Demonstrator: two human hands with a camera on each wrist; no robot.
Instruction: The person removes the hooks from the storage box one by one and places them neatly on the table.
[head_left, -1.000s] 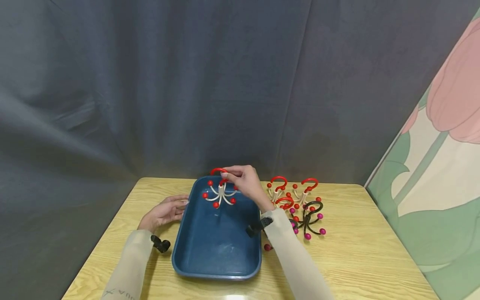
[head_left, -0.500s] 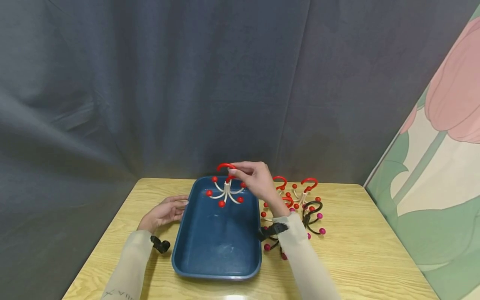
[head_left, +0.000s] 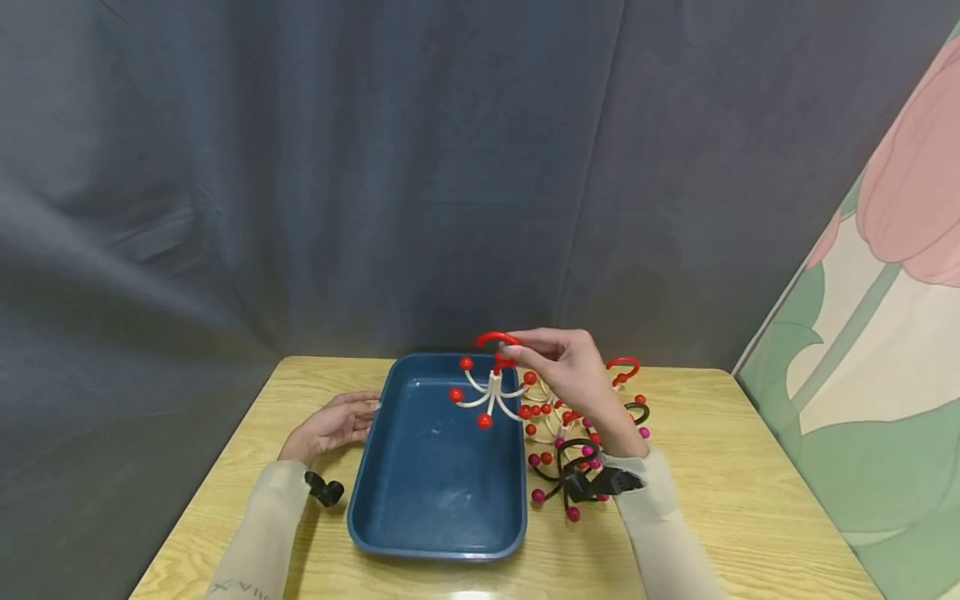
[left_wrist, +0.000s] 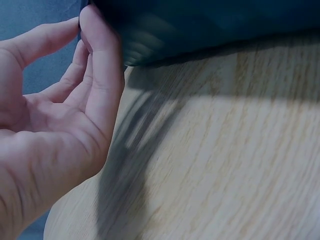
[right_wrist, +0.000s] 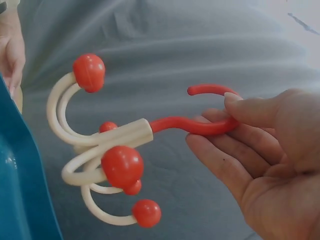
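My right hand (head_left: 573, 371) pinches the red hook of a claw-shaped hanger (head_left: 495, 387), whose curved cream arms end in red balls. It is held up over the tray's right edge. In the right wrist view the hanger (right_wrist: 132, 134) lies sideways, thumb and fingers on its hook. A dark blue rectangular tray (head_left: 442, 492) stands on the table. Its upper left side is held by my left hand (head_left: 335, 427); thumb and fingertips meet at the rim in the left wrist view, beside the tray wall (left_wrist: 200, 30).
Right of the tray several more hangers stand close together, partly behind my right hand and wrist: cream ones with red hooks (head_left: 622, 362) and black ones with magenta balls (head_left: 573, 514). A grey curtain (head_left: 420, 183) hangs behind the wooden table (head_left: 735, 500).
My right hand has carried the hanger rightward, from above the tray's middle to its right edge, nearer the other hangers. My left hand and the tray have stayed in place.
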